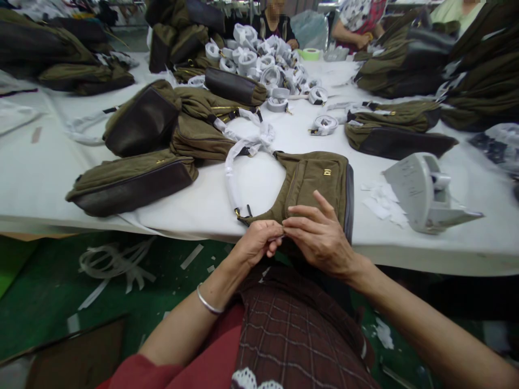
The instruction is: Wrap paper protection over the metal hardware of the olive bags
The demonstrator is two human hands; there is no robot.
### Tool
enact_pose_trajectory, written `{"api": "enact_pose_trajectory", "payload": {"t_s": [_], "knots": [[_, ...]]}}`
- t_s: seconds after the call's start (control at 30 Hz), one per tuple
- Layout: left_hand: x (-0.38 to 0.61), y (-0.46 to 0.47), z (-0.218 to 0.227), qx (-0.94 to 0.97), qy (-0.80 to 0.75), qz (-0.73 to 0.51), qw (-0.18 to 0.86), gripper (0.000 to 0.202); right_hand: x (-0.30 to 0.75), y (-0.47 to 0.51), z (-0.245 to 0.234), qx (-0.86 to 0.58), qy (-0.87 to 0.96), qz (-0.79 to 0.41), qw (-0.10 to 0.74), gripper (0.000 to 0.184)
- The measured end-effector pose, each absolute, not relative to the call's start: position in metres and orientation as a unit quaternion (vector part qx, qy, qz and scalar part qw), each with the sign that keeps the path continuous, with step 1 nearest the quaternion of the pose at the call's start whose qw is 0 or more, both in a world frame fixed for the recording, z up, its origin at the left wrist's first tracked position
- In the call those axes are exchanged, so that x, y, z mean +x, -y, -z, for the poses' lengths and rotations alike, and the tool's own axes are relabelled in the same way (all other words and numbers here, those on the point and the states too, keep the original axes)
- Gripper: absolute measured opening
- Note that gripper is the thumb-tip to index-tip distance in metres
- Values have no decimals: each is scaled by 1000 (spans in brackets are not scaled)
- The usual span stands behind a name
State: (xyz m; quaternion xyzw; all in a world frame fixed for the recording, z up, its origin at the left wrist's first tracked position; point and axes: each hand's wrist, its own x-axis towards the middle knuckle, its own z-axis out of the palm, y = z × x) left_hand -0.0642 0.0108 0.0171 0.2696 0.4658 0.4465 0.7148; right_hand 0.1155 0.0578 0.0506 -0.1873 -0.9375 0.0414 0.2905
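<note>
Olive bag (pixel 318 183) at the counter's (pixel 214 210) near edge, handwork apparently unfinished.
White-wrapped strap (pixel 233 181) attached, gold badge (pixel 326 172) fitted; the edge nearest the worker is judged not yet finished. Left hand (pixel 259 240) is curled inward, fingers pinched narrow; right hand (pixel 320 237) reaches across palm down, fingertips meeting that pinch, outer fingers fanned over the bag. Whatever lies between them is too small to tell, as is the right hand's grip.

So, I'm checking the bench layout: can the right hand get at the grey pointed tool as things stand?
Probably yes: the grey pointed tool sits on the same tabletop, right of the right hand, with just the dark base of the bag and flat white scraps between. It looks busy, though.
</note>
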Motion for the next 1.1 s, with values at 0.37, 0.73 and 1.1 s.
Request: {"api": "enact_pose_trajectory", "payload": {"t_s": [0.37, 0.73, 1.1], "knots": [[-59, 0, -14, 281, -478, -464, 691, 31, 139, -54, -58, -252, 918, -21, 305, 22], [-68, 2, -14, 394, -524, -399, 641, 36, 109, -66, -51, -90, 961, 65, 255, 25], [-65, -3, -10, 215, -379, -376, 818, 38, 108, -67, -43, -122, 953, 45, 273, 29]]}}
